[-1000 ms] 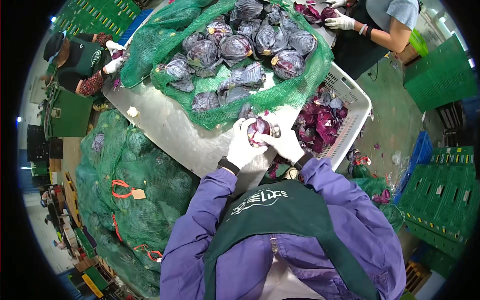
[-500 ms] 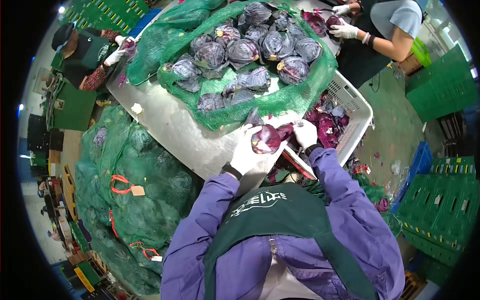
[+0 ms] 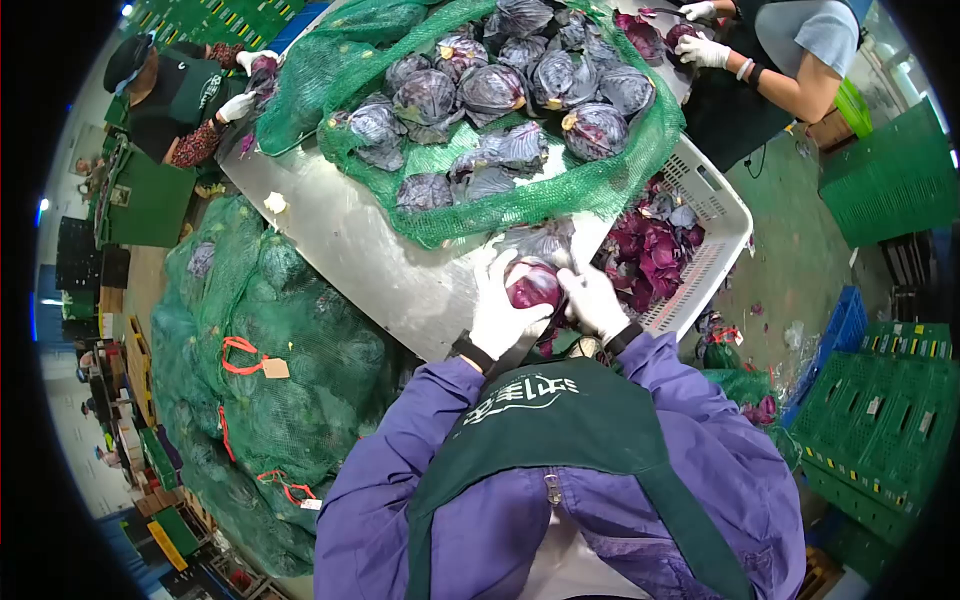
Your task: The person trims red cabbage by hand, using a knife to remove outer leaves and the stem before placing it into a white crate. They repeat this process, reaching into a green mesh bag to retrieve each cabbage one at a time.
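Note:
A red cabbage with a glossy purple side sits in my left hand, whose white-gloved fingers wrap round its left side and underside. My right hand, gloved too, presses its thumb and fingers against the cabbage's right edge; whether they pinch a leaf I cannot make out. A loose, greyish outer leaf stands up from the cabbage's far side. Both hands are over the near edge of the metal table. Beyond them, several whole cabbages lie on an opened green mesh bag.
A white crate of purple leaves stands right of the table. Full mesh sacks are piled at the left. Two co-workers handle cabbages across the table. Green crates stand at the far right.
My right hand has come in leftward, from pulling at a purple leaf to the cabbage's edge. The cabbage has turned slightly in my left hand. More of the leaf-filled crate now shows.

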Available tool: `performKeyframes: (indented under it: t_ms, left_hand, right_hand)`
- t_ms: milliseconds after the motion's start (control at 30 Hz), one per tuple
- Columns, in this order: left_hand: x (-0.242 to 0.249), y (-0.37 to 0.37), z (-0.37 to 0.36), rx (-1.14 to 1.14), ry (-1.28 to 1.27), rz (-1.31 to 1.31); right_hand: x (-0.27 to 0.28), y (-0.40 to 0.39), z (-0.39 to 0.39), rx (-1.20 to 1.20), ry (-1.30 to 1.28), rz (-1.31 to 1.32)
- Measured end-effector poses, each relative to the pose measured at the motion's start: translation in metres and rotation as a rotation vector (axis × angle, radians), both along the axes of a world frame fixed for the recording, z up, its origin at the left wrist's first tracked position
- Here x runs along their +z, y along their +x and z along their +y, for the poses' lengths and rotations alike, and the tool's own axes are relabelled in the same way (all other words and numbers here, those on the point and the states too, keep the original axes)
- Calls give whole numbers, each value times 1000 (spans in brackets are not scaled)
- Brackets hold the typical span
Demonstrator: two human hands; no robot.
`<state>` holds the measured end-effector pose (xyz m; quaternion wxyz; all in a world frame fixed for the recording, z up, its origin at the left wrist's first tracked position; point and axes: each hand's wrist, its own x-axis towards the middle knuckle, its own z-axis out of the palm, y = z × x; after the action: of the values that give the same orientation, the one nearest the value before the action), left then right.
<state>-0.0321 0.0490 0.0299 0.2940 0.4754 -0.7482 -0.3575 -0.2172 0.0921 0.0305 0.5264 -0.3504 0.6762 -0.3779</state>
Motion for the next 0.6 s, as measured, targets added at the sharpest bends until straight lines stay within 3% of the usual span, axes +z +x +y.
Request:
performKeyframes:
  t_ms: [33, 100, 233, 300, 333, 433, 567, 600]
  left_hand:
    - [-16, -2, 3, 46, -27, 27]
    - [-28, -9, 7, 154, 512, 420]
    - [-36, -2, 4, 99, 381, 341]
    - [-13, 0, 1, 26, -26, 61]
    - [-7, -1, -1, 8, -29, -17]
    - [-3, -5, -5, -6, 27, -146]
    - [5, -12, -2, 39, 96, -195]
    - [8, -15, -1, 37, 98, -194]
  right_hand:
    - [-24, 6, 5, -10, -7, -94]
    - [-21, 8, 9, 33, -114, -31]
    - [1, 9, 13, 47, -192, -40]
    - [16, 2, 7, 272, -80, 202]
    - [3, 3, 7, 287, -255, 356]
    - [4, 10, -1, 306, -355, 368]
    - [16, 12, -11, 361, -60, 450]
    - [13, 12, -12, 396, -118, 531]
